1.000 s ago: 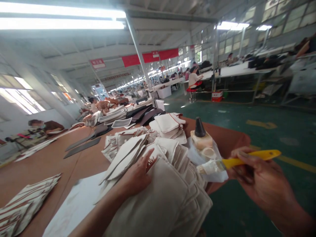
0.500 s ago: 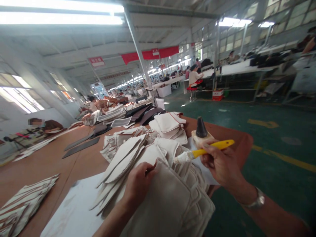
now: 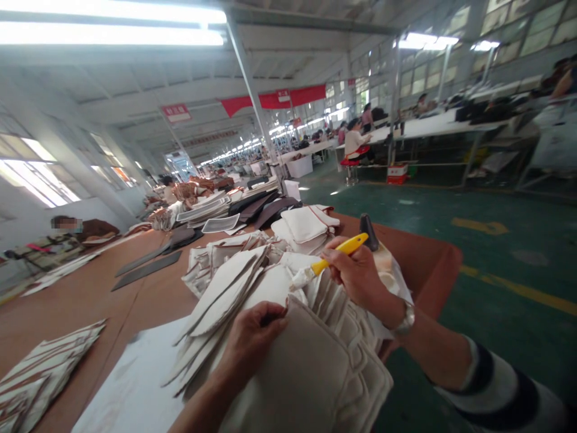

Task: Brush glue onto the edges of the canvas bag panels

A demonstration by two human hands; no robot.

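My right hand (image 3: pixel 356 273) grips a yellow-handled paintbrush (image 3: pixel 345 248), its bristles coated in something white and pointing left. The bristle tip is just above the upper corner of a cream fabric panel (image 3: pixel 311 355). That corner is pinched between the thumb and fingers of my left hand (image 3: pixel 256 334). Beneath and around the panel lie many overlapping cream panels (image 3: pixel 360 373), with another fanned stack (image 3: pixel 225 288) beside my left wrist. Behind my right hand stands a container (image 3: pixel 385 264) with a dark cone-shaped piece (image 3: pixel 369 231) on top, partly hidden by the hand.
The brown table (image 3: pixel 148 294) carries a white sheet (image 3: pixel 130 373), dark strips (image 3: pixel 148 270), folded cream pieces (image 3: pixel 304 222) and a striped bundle (image 3: pixel 49 367) at left. The table's right edge borders a green floor (image 3: pixel 509 252). Several people sit at distant tables.
My right hand has moved left with the brush, from beside the container to the panel's corner. My left hand stays in nearly the same place, still pinching the panel.
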